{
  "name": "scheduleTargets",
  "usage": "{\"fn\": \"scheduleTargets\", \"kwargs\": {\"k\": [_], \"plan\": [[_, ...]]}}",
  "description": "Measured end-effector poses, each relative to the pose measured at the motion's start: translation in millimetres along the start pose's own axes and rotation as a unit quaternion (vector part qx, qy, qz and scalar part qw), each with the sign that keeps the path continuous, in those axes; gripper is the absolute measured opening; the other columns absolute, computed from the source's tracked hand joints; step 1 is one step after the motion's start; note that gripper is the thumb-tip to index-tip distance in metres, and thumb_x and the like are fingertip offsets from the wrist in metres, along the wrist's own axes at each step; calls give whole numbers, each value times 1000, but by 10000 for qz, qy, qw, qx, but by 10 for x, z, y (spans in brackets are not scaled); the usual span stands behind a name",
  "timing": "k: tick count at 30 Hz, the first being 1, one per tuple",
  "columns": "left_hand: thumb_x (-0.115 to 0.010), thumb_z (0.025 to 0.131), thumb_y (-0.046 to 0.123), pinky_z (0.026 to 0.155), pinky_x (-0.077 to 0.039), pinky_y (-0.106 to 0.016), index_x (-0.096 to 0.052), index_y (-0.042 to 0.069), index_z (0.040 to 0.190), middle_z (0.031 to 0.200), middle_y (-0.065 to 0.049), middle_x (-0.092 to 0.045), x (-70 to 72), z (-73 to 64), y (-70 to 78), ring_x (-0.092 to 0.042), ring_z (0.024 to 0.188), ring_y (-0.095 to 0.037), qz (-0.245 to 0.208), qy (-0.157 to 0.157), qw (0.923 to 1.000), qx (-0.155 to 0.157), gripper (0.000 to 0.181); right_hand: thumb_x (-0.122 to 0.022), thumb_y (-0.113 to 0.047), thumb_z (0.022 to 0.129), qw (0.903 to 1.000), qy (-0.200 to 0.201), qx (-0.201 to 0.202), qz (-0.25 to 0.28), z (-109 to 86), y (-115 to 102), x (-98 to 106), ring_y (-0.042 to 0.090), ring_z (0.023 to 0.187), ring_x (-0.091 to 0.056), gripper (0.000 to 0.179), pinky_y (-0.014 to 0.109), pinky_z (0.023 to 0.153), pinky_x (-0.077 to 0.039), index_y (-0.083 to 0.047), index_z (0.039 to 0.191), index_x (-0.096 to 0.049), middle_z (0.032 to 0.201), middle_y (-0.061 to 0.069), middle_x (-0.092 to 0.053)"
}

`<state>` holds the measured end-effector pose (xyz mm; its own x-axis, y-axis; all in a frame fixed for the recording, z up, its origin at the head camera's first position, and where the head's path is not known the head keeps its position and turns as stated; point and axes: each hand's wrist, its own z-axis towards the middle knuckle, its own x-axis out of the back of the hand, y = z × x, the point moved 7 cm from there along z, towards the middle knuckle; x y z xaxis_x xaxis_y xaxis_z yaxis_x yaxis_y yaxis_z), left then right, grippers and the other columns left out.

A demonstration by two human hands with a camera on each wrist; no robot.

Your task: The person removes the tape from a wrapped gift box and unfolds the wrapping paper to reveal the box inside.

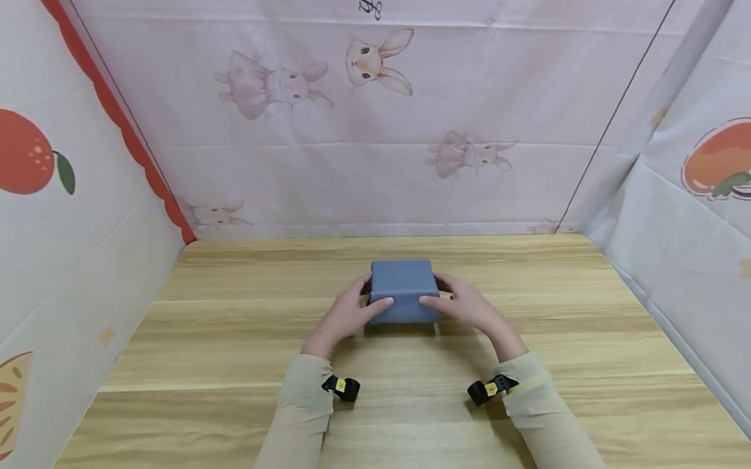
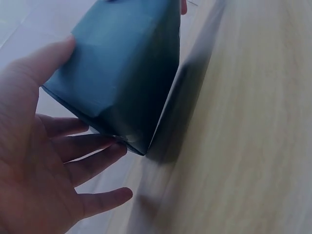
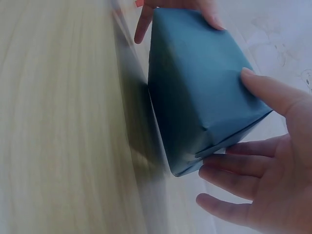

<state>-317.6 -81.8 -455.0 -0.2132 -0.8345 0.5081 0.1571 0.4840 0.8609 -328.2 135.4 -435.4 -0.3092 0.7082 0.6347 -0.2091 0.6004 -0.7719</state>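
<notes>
A blue box (image 1: 404,279), which looks wrapped in paper, is held between two hands over the far middle of the wooden table. My left hand (image 1: 346,315) grips its left end, the thumb on the face towards me and the fingers at the side. At the right end my right hand (image 1: 472,308) grips it the same way. In the left wrist view the box (image 2: 122,53) shows a folded end against the fingertips, with the little finger standing off it. The right wrist view has the box (image 3: 204,73) just above the table, its shadow below.
The wooden table (image 1: 408,415) runs back to a pink curtain (image 1: 373,185) printed with rabbits. White sheets with fruit prints hang at the left (image 1: 49,263) and right (image 1: 697,248). A black strap device sits on each wrist.
</notes>
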Motion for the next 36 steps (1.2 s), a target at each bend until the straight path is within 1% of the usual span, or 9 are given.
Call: {"fn": "scheduleTargets", "kwargs": {"k": [3, 7, 12, 16, 21, 25, 29, 32, 36], "plan": [[-65, 85, 60, 110, -40, -49, -22, 19, 156, 155, -10, -38, 9, -3, 22, -42, 140, -29, 15, 21, 10000, -15, 93, -62, -57, 89, 9996, 151, -180, 163, -8, -11, 25, 36, 136, -46, 82, 51, 105, -44, -7, 149, -37, 147, 19, -47], [-68, 80, 63, 111, -38, -51, -18, 22, 157, 154, -10, -40, 10, -12, 63, -42, 140, -28, 128, -10, 9999, -10, 100, -58, -59, 90, 9982, 379, -375, 256, -24, -30, 68, 37, 135, -46, 81, 52, 107, -43, -5, 148, -38, 145, 22, -48], [-74, 75, 62, 112, -36, -51, -15, 21, 158, 151, -12, -43, -6, -25, 118, -43, 139, -28, 308, -80, 9995, -17, 110, -52, -62, 92, 9960, 669, -529, 257, -42, -21, 122, 38, 134, -47, 82, 51, 107, -43, -3, 147, -38, 146, 23, -47], [-78, 75, 54, 113, -35, -51, -13, 19, 158, 151, -12, -43, -16, -32, 166, -43, 139, -27, 418, -102, 9990, -100, 111, -49, -64, 92, 9941, 822, -649, 292, -54, 2, 146, 38, 136, -44, 86, 52, 109, -41, 0, 149, -35, 149, 24, -42], [-79, 81, 38, 112, -36, -50, -15, 18, 158, 150, -13, -45, -13, -26, 206, -46, 135, -28, 452, -33, 9987, -242, 102, -48, -66, 92, 9925, 910, -719, 396, -66, 2, 173, 39, 140, -39, 90, 52, 111, -38, 1, 149, -33, 152, 24, -38], [-78, 83, 34, 112, -37, -49, -19, 20, 157, 149, -11, -47, 12, -10, 211, -48, 134, -28, 467, 138, 9984, -287, 95, -47, -64, 93, 9918, 1033, -644, 389, -60, -19, 203, 38, 137, -43, 85, 52, 109, -41, 2, 147, -37, 149, 25, -43], [-76, 84, 37, 113, -36, -50, -25, 19, 156, 146, -11, -50, 51, -15, 220, -49, 133, -28, 378, 330, 9982, -319, 90, -42, -60, 97, 9909, 1195, -496, 370, -47, -32, 233, 37, 128, -52, 76, 50, 104, -45, 0, 143, -44, 141, 24, -52], [-75, 84, 42, 110, -38, -51, -30, 20, 154, 142, -10, -54, 85, -25, 223, -51, 130, -27, 223, 489, 9981, -289, 85, -39, -56, 100, 9896, 1270, -395, 551, -48, -43, 245, 37, 122, -57, 70, 49, 100, -48, -1, 142, -47, 138, 24, -55], [-72, 84, 49, 104, -44, -51, -38, 22, 150, 136, -7, -57, 121, -26, 229, -54, 125, -24, 47, 671, 9973, -312, 79, -35, -49, 103, 9878, 1261, -169, 893, -52, -58, 246, 40, 122, -57, 66, 47, 99, -50, 4, 141, -45, 138, 28, -52]]}}
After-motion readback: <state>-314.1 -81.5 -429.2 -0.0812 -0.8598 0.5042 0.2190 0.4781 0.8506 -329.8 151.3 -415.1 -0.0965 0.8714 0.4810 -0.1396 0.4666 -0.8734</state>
